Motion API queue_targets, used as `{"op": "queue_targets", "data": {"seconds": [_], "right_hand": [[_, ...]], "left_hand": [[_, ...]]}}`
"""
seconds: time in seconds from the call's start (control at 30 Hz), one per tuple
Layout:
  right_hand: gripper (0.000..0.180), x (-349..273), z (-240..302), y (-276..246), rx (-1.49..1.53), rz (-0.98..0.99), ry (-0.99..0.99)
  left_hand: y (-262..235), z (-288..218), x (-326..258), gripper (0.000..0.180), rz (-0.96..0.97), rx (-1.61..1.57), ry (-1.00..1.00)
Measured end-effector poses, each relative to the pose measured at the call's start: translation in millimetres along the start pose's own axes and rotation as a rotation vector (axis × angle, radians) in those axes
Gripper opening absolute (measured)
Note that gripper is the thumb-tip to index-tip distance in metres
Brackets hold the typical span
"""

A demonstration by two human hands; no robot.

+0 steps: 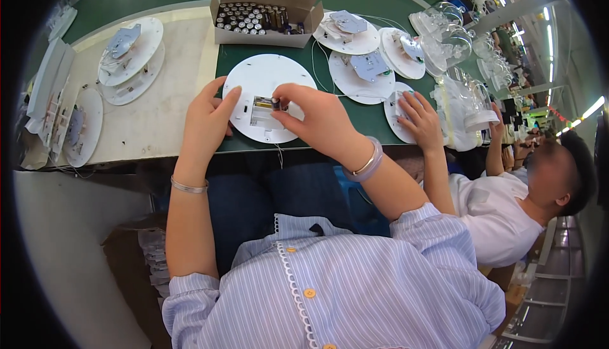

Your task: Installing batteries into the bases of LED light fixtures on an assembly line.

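Your striped shirt fills the lower part of the view, and both forearms rise from it to the worktop. Your left hand lies on the left edge of a white disc, thumb up on its face and fingers curled round the rim, steadying it. A thin metal bangle sits on that wrist. Your right hand is over the disc's middle, thumb and forefinger pinched on a small battery at the right end of the open battery bay; the other fingers are loosely curled. You cannot tell whether the battery is seated in the bay or only at its edge. A pale bracelet is on that wrist.

The disc rests on the green mat near the front edge of the worktop, just before you. Behind it stands an open cardboard box packed with upright batteries. To its right lie more discs with grey parts and thin wires, overlapping one another. On the far left, another stack of discs sits on the bare pale surface.

At your right a person in a white shirt rests a hand on a disc near clear plastic covers.
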State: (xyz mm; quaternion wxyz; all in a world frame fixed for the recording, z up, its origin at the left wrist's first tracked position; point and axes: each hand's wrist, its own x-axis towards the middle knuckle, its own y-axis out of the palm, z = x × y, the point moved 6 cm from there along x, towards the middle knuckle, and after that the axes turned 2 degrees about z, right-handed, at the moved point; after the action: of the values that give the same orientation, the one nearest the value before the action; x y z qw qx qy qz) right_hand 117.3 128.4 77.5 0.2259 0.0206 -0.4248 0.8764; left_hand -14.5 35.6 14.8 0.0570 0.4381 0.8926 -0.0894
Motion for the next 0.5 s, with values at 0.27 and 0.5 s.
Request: {"op": "queue_targets", "data": {"seconds": [0.27, 0.5], "right_hand": [[0.030, 0, 10, 21, -0.324, 0.071, -0.224], [0.040, -19, 1, -4, -0.199, -0.210, -0.022]], "left_hand": [[-2, 2, 1, 0.040, 0.014, -0.056, 0.068], [-8, -2, 2, 0.049, -0.015, 0.042, -0.008]]}}
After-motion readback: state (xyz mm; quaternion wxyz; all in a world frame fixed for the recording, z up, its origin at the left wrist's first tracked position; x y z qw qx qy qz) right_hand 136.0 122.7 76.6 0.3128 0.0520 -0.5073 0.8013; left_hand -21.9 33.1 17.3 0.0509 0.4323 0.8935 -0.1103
